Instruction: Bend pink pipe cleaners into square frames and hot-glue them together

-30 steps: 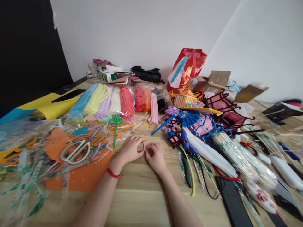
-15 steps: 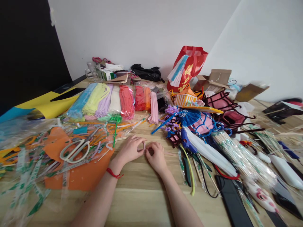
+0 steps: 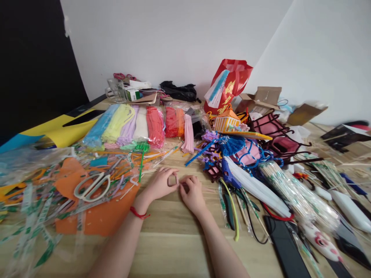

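In the middle of the table, my left hand [image 3: 162, 183] is closed with thumb and index finger pinching a pink pipe cleaner [image 3: 176, 180], which is thin and bent at corners. A red cord bracelet [image 3: 139, 213] circles my left wrist. Just to the right, my right hand [image 3: 192, 192] has its fingers curled and thumb and fingertips together, almost touching the left fingertips. What its pinch holds, if anything, is too small to make out. Behind the hands lies a bundle of pink pipe cleaners [image 3: 188, 133].
White-handled scissors [image 3: 92, 187] lie on orange sheet scraps [image 3: 98, 216] at left. Bagged coloured pipe cleaners [image 3: 116, 125] line the back. To the right are a blue glue gun [image 3: 228, 173], bagged sticks [image 3: 286, 189], a black phone [image 3: 285, 243] and pink lantern-like frames [image 3: 269, 125].
Both hands stay nearly in place. The bent pipe cleaner at my left fingers has turned slightly and shows more of its angular outline. The view has shifted a little.
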A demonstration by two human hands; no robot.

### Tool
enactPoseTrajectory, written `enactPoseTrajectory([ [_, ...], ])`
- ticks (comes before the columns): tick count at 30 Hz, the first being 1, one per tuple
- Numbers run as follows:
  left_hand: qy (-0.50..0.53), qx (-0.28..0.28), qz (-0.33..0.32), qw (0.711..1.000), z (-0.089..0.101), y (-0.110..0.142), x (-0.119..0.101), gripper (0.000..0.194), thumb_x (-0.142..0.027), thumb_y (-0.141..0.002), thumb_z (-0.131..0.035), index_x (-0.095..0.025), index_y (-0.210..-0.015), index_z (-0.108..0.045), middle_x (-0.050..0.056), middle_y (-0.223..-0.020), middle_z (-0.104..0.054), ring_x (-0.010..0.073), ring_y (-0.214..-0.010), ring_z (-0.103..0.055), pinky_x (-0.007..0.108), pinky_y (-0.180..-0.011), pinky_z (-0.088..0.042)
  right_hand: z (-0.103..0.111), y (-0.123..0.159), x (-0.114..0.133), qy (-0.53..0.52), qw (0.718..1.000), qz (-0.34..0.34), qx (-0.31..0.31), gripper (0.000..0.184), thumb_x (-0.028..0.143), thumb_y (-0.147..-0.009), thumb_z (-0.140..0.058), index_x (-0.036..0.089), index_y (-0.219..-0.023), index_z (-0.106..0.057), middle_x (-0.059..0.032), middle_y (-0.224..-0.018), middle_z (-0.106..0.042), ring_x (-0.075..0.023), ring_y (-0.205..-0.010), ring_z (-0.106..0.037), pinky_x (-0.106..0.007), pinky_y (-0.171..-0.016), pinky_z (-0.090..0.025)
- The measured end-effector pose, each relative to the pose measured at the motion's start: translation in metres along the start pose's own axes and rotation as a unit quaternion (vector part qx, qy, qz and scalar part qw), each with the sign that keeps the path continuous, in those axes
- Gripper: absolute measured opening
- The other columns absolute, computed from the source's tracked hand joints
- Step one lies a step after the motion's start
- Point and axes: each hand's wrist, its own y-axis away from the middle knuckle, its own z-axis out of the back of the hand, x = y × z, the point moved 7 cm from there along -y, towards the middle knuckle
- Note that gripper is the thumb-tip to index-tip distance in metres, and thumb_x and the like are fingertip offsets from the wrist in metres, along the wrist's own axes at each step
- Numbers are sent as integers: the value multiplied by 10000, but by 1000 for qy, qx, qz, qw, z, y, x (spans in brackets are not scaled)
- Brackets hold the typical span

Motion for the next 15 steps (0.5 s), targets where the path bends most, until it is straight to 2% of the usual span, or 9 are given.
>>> enactPoseTrajectory([
  [3,82,-18,55,995,-3,-1,14,322,-266,-764,-639,-209,-1080,-616,56,-955,-666,227,-967,-583,400,-915,-443,0,1,2,20,1000,20,7,132,136,-838,-510,192,-876,-623,-69,-954,-607,-226,-922,-496,-347,-799,-356],
  [6,116,-28,82,990,-6,-3,23,238,-317,-825,-563,-180,-1007,-629,74,-948,-680,200,-872,-622,351,-814,-499,2,1,5,40,998,40,8,149,124,-863,-484,188,-876,-618,-68,-947,-613,-222,-924,-491,-345,-794,-346],
  [10,161,-13,106,981,-6,-4,25,276,-382,-861,-491,-170,-955,-642,54,-886,-697,162,-709,-624,277,-645,-511,9,3,11,52,997,64,-1,153,131,-882,-470,188,-905,-610,-66,-959,-612,-218,-926,-478,-350,-794,-334],
  [15,214,24,130,968,-7,-4,21,371,-452,-842,-495,-147,-722,-669,32,-680,-675,134,-552,-571,234,-537,-464,15,5,17,45,997,65,-11,167,160,-888,-467,208,-921,-623,-64,-970,-607,-221,-930,-465,-366,-809,-336],
])
